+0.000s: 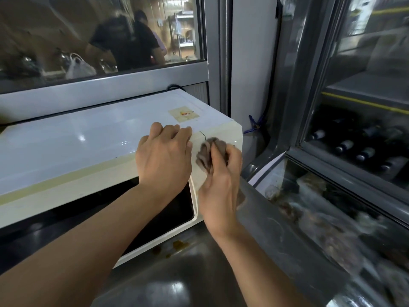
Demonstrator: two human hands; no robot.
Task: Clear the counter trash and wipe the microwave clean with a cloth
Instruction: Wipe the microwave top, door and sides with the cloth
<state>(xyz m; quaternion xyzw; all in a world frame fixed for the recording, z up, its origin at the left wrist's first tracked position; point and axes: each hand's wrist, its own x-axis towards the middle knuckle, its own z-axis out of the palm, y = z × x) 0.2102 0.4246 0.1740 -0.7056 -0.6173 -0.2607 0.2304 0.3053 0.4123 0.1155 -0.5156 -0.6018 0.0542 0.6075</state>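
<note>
A white microwave (73,149) stands on the dark steel counter (177,275), its dark glass door facing me. My left hand (164,156) rests on its top front edge near the right corner, with the fingers bent over the top. My right hand (221,185) grips a bunched grey-brown cloth (205,155) and holds it against the microwave's upper right front corner. A yellowed sticker (183,114) sits on the top near the back right.
Brown stains (177,245) mark the counter under the microwave's right front corner. A glass-door chiller (354,151) with bottles stands close on the right. Behind the microwave a window (99,34) shows people and a white bag.
</note>
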